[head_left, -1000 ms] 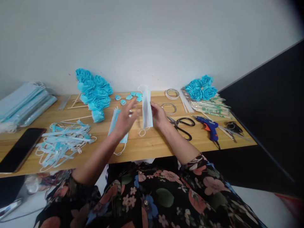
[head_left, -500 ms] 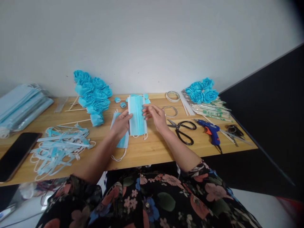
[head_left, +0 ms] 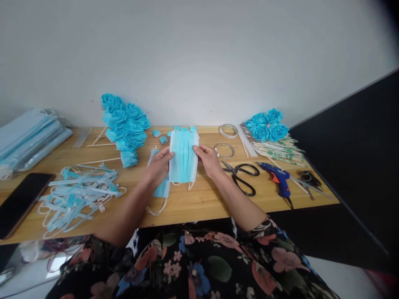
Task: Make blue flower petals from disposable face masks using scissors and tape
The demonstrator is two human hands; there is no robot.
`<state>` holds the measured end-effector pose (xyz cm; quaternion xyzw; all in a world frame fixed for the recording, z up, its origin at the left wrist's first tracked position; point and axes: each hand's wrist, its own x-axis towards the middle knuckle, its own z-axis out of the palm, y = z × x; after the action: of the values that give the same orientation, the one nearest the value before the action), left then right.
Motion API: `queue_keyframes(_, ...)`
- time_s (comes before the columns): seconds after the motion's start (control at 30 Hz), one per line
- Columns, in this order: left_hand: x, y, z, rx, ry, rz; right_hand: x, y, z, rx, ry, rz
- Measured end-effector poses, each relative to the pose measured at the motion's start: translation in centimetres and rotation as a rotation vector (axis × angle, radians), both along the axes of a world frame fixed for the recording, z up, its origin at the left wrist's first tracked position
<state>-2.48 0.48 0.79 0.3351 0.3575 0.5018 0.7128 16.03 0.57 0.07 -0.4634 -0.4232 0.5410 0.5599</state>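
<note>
A light blue pleated face mask (head_left: 183, 160) is held up between both hands, its white ear loops dangling at the lower edge. My left hand (head_left: 160, 166) pinches its left side, thumb on the front. My right hand (head_left: 208, 160) grips the right side the same way. A second blue face mask (head_left: 162, 191) lies on the wooden table, partly hidden behind my left hand and forearm. Small blue cut pieces (head_left: 163, 140) lie just beyond the held mask, some of them covered by it.
Blue fabric roses (head_left: 126, 126) and a tangle of cut mask strips (head_left: 81, 195) lie left, near a phone (head_left: 25, 203) and bagged masks (head_left: 31, 137). Rightward are scissors (head_left: 240, 174), tape rolls (head_left: 229, 131), a glue gun (head_left: 279, 176), wrapped sticks (head_left: 277, 149) and another rose cluster (head_left: 267, 125).
My right hand has closed on the mask's right edge. The mask is now spread wider, its pleats opened somewhat. The view has shifted slightly.
</note>
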Motion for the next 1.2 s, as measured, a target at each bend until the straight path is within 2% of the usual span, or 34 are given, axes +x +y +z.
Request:
queue_keyframes(0.27,-0.2,0.3,-0.2,0.033,0.074,0.073,-0.1,0.0,0.3,-0.005,0.043,-0.048)
queue_keyframes(0.43,-0.4,0.0,-0.4,0.274,0.296,0.191,0.1,-0.2,1.0,0.076,0.084,-0.162)
queue_keyframes(0.5,-0.2,-0.5,-0.2,0.292,0.257,0.060,0.1,-0.5,1.3,0.094,0.085,-0.078)
queue_keyframes(0.57,0.4,-1.1,0.0,0.224,0.132,-0.108,-0.1,-0.9,1.6,0.080,0.095,0.128)
queue_keyframes(0.63,1.0,-1.6,0.1,0.106,0.054,-0.135,-0.2,-1.4,1.8,0.070,0.097,0.305)
queue_keyframes(0.7,1.3,-1.7,0.1,0.013,0.022,-0.088,-0.3,-1.6,1.9,0.091,0.084,0.355)
queue_keyframes(0.8,1.3,-1.3,-0.1,-0.060,-0.023,-0.042,-0.2,-1.7,1.8,0.156,0.066,0.258)
queue_keyframes(0.93,0.8,-0.7,-0.5,-0.103,-0.026,0.002,0.3,-1.2,1.7,0.232,0.048,-0.080)
queue_keyframes(1.0,0.7,-0.7,-0.5,-0.100,-0.017,0.006,0.5,-0.7,1.6,0.215,0.030,-0.206)
queue_keyframes(1.07,0.8,-0.9,-0.3,-0.089,-0.011,-0.002,0.6,-0.3,1.4,0.139,0.022,-0.197)
queue_keyframes(1.2,1.1,-1.4,0.0,-0.062,0.035,-0.036,0.5,0.0,0.7,-0.001,-0.012,-0.062)
